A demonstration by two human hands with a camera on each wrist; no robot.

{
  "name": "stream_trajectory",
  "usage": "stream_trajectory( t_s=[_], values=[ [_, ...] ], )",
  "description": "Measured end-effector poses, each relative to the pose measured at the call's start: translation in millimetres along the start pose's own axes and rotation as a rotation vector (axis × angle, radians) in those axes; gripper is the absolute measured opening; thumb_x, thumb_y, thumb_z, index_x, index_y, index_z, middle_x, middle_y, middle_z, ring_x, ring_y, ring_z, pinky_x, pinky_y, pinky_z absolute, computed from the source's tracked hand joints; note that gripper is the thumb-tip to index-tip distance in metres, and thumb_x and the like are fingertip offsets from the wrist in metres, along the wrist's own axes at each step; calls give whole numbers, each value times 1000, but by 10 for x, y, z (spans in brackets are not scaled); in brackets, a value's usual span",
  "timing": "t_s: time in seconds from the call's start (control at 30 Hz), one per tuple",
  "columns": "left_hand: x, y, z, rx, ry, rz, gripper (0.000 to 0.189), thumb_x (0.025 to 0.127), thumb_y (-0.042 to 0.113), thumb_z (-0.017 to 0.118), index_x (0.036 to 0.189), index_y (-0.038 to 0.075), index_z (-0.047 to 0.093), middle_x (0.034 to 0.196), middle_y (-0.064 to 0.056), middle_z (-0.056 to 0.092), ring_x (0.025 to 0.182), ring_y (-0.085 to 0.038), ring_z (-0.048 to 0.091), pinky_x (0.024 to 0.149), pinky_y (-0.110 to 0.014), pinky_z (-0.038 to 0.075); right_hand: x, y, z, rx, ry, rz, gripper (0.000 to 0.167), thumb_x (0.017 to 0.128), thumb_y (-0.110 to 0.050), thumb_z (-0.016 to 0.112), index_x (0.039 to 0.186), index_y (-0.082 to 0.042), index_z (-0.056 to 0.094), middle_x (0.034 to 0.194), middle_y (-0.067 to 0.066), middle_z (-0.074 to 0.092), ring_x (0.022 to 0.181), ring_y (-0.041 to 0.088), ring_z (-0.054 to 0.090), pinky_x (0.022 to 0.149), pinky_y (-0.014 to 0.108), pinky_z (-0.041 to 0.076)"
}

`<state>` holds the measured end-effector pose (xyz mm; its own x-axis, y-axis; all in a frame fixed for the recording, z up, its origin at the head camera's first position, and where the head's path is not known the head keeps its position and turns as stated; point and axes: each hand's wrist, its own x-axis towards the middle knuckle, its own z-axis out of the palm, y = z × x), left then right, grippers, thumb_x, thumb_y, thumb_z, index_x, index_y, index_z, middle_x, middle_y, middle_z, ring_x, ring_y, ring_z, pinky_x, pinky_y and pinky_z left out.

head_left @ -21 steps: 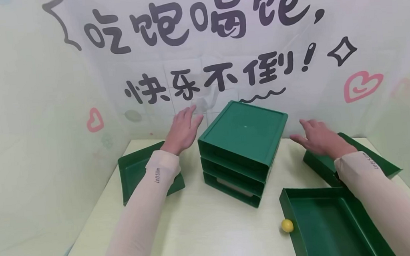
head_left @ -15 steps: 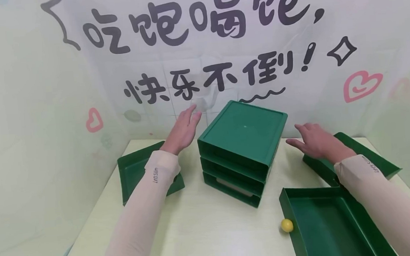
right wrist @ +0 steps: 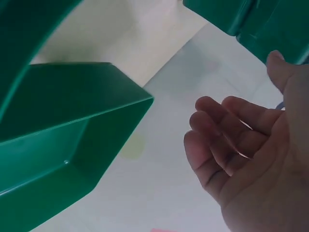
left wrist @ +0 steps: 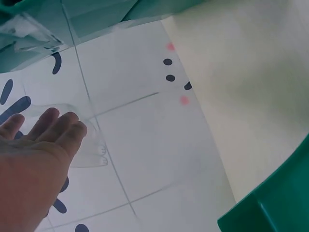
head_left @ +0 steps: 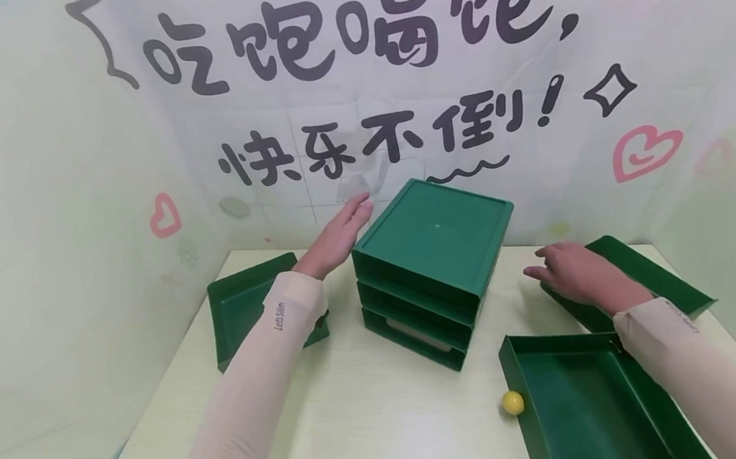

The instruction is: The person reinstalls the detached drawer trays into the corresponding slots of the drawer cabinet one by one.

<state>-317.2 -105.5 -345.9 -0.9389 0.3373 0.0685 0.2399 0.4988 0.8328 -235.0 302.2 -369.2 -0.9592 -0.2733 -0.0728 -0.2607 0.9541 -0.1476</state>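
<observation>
A stack of three green drawer frames [head_left: 435,224] stands on the table, its front openings turned toward me. My left hand [head_left: 336,239] hovers at the stack's upper left edge with nothing in it. In the left wrist view the fingers of that hand [left wrist: 43,150] are straight. To the right of the stack, my right hand [head_left: 582,274] is held in the air, in front of a green drawer tray [head_left: 653,272]. Seen from the right wrist, the right hand's fingers [right wrist: 207,150] bend loosely and hold nothing, the thumb standing apart beside the stack.
Another green tray [head_left: 239,319] lies at the back left, partly behind my left sleeve. A larger-looking green tray [head_left: 589,399] is at the front right, a small yellow ball [head_left: 513,402] at its left wall. A printed cloth wall [head_left: 306,104] rises behind the table [head_left: 383,416].
My left hand has turned and shifted slightly right, closer to the stack. My right hand first moved left, then dropped lower with its fingers more bent. The stack and trays stayed put.
</observation>
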Motion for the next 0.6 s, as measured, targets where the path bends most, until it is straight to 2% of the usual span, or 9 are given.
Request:
stream_trajectory(
  t_s=[0.1,0.17,0.23,0.33,0.47,0.53,0.6],
  values=[
    [-6,6,18,-28,-24,7,78,98,75,30,162,31,24,169,1,27,156,-27,28,124,-57,26,-82,67,20,1,11,1,43,98,-33,66,117,6,68,101,19,72,91,33,69,89,54,57],
    [-7,4,24,-47,-37,12,76,100,73,30,162,31,24,170,2,25,157,-26,25,125,-57,24,-149,116,30,10,15,3,34,97,-30,67,105,3,70,89,12,69,80,26,64,79,48,58],
    [-7,5,30,-59,-49,18,74,101,71,30,163,30,23,170,2,23,158,-25,21,125,-59,21,-216,167,38,29,13,9,28,97,-29,68,93,-2,68,78,6,62,72,20,56,69,39,54],
    [-7,7,40,-82,-68,24,72,102,68,31,163,30,23,171,3,20,159,-25,17,125,-63,17,-315,233,58,70,15,17,28,97,-27,68,79,-7,61,66,1,49,64,16,45,60,30,41],
    [3,5,55,-122,-101,14,69,101,68,34,162,37,24,171,5,20,159,-26,17,123,-66,17,-421,313,93,109,7,14,28,97,-24,67,74,-9,61,61,-2,44,59,13,43,58,27,36],
    [10,3,60,-144,-117,6,67,100,67,38,161,41,24,170,4,23,157,-27,21,123,-66,19,-468,353,108,105,-1,13,25,97,-24,66,78,-8,65,62,-3,50,60,12,46,58,28,39],
    [21,2,67,-162,-134,-1,66,99,66,41,160,45,25,169,3,27,156,-28,25,122,-65,21,-514,390,116,92,-2,5,25,97,-25,67,87,-3,70,70,0,61,65,14,54,62,32,49]
  ],
)
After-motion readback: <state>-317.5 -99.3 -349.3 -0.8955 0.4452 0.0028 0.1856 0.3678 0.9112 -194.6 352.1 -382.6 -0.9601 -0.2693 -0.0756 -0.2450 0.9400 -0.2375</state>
